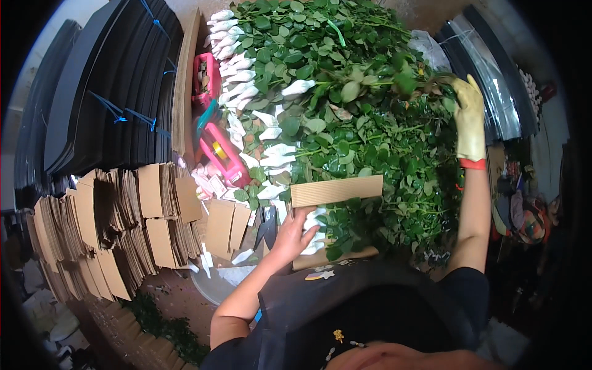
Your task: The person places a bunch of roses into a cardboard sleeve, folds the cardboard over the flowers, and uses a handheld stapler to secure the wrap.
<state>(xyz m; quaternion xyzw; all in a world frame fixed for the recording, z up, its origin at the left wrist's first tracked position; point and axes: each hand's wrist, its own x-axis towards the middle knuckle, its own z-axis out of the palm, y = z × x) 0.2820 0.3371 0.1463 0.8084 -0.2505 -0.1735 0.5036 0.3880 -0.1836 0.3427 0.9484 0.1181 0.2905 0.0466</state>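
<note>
My bare left hand [292,238] is at the lower left corner of a strip of corrugated cardboard [338,190], its fingers closed against the edge. The thumb lies by several white-sleeved flower buds [315,232] under that strip. A second cardboard flap [336,257] shows below these buds, near my apron. Out to the right, my right hand [467,108], in a pale yellow glove, is closed round the stem end of a leafy rose stem [370,82]. Its white-sleeved bud [298,87] points left, over the pile. The gloved fingertips are partly hidden by leaves.
Leafy stems [382,148] cover the table. Two pink tape dispensers [223,154] stand left of the buds. Stacked cardboard pieces [163,191] and tied black sheets [105,86] fill the left side. Clear plastic sleeves [484,74] lie at the right.
</note>
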